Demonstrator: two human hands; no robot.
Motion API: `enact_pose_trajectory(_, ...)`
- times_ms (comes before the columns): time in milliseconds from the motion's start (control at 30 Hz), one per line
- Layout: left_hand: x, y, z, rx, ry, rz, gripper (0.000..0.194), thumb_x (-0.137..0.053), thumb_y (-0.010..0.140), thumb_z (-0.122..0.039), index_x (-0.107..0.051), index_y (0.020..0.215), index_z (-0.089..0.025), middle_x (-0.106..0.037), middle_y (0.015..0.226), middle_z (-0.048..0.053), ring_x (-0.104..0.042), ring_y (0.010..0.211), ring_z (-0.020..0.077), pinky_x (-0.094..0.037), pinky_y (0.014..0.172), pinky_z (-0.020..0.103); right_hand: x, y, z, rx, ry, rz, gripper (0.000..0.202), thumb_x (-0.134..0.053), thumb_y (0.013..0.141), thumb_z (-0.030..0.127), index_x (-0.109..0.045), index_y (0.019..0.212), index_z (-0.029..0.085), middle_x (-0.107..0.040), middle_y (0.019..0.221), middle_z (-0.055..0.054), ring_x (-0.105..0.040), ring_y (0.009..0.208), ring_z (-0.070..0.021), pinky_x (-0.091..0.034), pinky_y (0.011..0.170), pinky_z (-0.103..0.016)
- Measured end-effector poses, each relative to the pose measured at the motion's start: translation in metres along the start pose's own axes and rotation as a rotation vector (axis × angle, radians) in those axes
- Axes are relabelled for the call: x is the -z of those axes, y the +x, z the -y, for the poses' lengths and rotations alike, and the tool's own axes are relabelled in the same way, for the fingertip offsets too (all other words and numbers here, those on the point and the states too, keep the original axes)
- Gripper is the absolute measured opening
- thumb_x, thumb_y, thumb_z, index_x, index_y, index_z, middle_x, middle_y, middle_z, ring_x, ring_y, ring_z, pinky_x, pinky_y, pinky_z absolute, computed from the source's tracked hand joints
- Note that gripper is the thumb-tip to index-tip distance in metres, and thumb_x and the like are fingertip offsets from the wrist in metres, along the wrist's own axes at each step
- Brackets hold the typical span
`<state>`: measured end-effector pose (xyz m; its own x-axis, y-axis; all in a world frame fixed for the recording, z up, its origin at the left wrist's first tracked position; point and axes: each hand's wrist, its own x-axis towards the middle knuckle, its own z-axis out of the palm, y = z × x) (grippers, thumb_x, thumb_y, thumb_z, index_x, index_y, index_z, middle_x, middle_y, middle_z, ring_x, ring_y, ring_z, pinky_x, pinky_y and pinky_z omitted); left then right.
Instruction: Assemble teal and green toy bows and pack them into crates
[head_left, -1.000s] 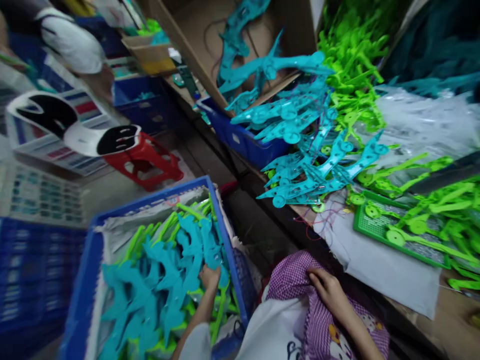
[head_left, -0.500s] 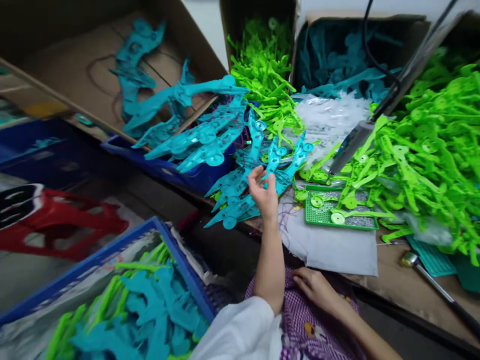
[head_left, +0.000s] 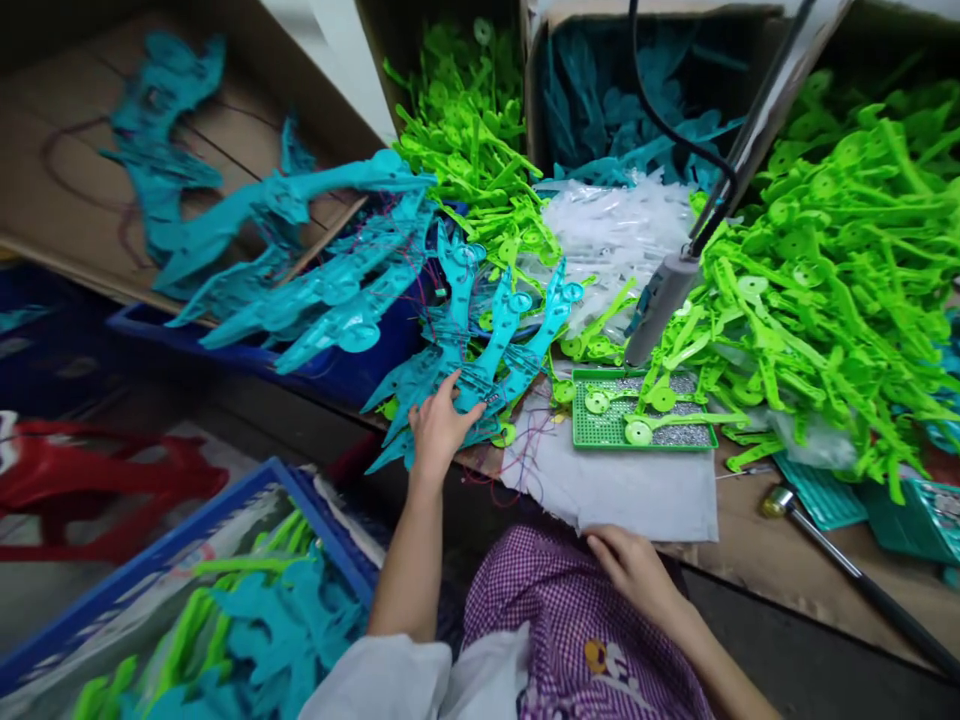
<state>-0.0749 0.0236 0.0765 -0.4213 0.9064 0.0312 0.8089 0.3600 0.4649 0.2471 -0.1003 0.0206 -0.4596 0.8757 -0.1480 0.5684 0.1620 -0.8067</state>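
Observation:
My left hand (head_left: 438, 428) is over the near edge of a pile of turquoise plastic parts (head_left: 499, 335), thumb and fingers apart. Its fingertips reach the lowest parts; whether they press on one I cannot tell. Thin dark red wires run among these parts. My right hand (head_left: 634, 572) lies at the table's front edge, fingers stretched out beside the rim of a white cloth (head_left: 637, 492), holding nothing I can see. Behind the cloth, a green tray (head_left: 600, 440) contains small silvery pieces, with several lime-green parts (head_left: 664, 398) lying across it.
A grey electric screwdriver (head_left: 660, 312) hangs above the tray. Lime-green parts (head_left: 832, 290) are heaped at right, near a hammer (head_left: 825, 540). A cardboard box (head_left: 67, 205) stands at left, and a blue crate (head_left: 300, 495) at lower left. Clear bags (head_left: 619, 225) lie at the back.
My left hand has come down and to the left in the view, onto the turquoise parts, its fingers spreading. My right hand remains by the table edge. The camera view has shifted.

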Motion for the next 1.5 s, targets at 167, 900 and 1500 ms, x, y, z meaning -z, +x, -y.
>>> enact_pose_trajectory(167, -0.004, -0.012, -0.001, -0.081, -0.154, -0.186, 0.064, -0.07, 0.077, -0.03, -0.05, 0.138, -0.021, -0.067, 0.117, 0.008, -0.062, 0.111, 0.0282, -0.043, 0.101, 0.038, 0.014, 0.006, 0.017, -0.011, 0.059, -0.101, 0.038, -0.043, 0.098, 0.044, -0.073, 0.104, 0.022, -0.077, 0.104, -0.007, -0.073, 0.096, -0.0229, -0.055, 0.088, -0.033)
enact_pose_trajectory(900, -0.014, -0.065, 0.02, -0.62, -0.306, -0.603, 0.083, -0.076, 0.074, -0.056, -0.037, 0.138, -0.02, -0.059, 0.123, 0.014, -0.058, 0.119, 0.0291, -0.04, 0.108, 0.047, 0.049, 0.129, 0.14, 0.442, 0.489, -0.52, 0.043, -0.054, 0.092, 0.056, -0.054, 0.066, 0.021, -0.055, 0.054, 0.004, -0.054, 0.048, -0.01, -0.043, 0.049, -0.024)
enact_pose_trajectory(1500, -0.034, -0.08, 0.087, 0.678, -1.228, -0.141, 0.025, -0.066, 0.08, -0.037, -0.061, 0.1, -0.021, -0.069, 0.099, 0.008, -0.07, 0.09, 0.0232, -0.059, 0.08, 0.04, -0.005, 0.121, 0.066, 0.24, 0.779, -0.872, 0.037, -0.063, 0.085, 0.055, -0.069, 0.096, 0.02, -0.074, 0.09, -0.004, -0.07, 0.062, -0.0145, -0.064, 0.061, -0.033)
